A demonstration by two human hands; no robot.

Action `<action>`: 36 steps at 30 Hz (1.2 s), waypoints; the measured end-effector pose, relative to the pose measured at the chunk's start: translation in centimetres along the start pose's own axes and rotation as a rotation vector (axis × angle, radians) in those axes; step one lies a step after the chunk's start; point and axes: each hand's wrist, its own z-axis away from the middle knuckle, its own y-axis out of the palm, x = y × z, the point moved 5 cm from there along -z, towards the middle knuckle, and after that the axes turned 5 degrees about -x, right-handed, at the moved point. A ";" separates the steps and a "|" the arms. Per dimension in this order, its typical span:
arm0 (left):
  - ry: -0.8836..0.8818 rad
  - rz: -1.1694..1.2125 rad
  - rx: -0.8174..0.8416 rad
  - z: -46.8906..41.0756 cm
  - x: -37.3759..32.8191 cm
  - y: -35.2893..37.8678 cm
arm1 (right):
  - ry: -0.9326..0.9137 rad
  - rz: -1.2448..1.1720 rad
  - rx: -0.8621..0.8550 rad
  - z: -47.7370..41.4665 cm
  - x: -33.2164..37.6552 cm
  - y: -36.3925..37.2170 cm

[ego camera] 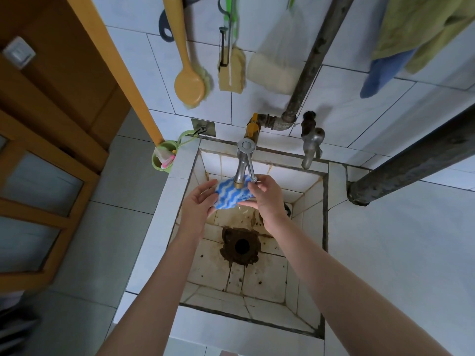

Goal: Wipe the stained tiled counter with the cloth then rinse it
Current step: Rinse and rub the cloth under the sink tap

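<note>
Both forearms stretch out from the near edge over the tiled sink (311, 258), and the cloth (228, 197), blue with white waves, is up at the far end, right under the spout of the chrome tap (243, 163). The left hand (198, 201) has its left edge pinched between thumb and fingers. The right hand (267, 199) is trickier. Its fingertips sit at the tip of the tap lever (253, 173) and its thumb lies along the cloth's lower edge, so I cannot tell which of the two it actually grips.

I'd call this the rinse, with the tiled counter (398, 247) to the right left alone. I can't make out a clear stream of water.

Now the dangers. That open drain (241, 245) sits directly below, with no strainer showing, so a one-sided hold on wet, heavy fabric could let it drop straight in. If the lever is shoved too far, water could bounce off the cloth onto the rim and floor. And if the cloth dips low, it could pick up brown grime from the basin tiles.
</note>
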 end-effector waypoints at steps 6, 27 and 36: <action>0.088 -0.241 -0.003 0.6 0.3 0.8 | -0.060 0.076 0.061 0.5 0.0 0.4; -0.074 -0.078 -0.060 0.8 1.3 0.5 | -0.046 0.144 0.141 1.1 -1.4 -0.1; -0.175 0.085 -0.043 0.4 1.8 0.4 | 0.002 0.236 0.258 1.7 -2.0 0.2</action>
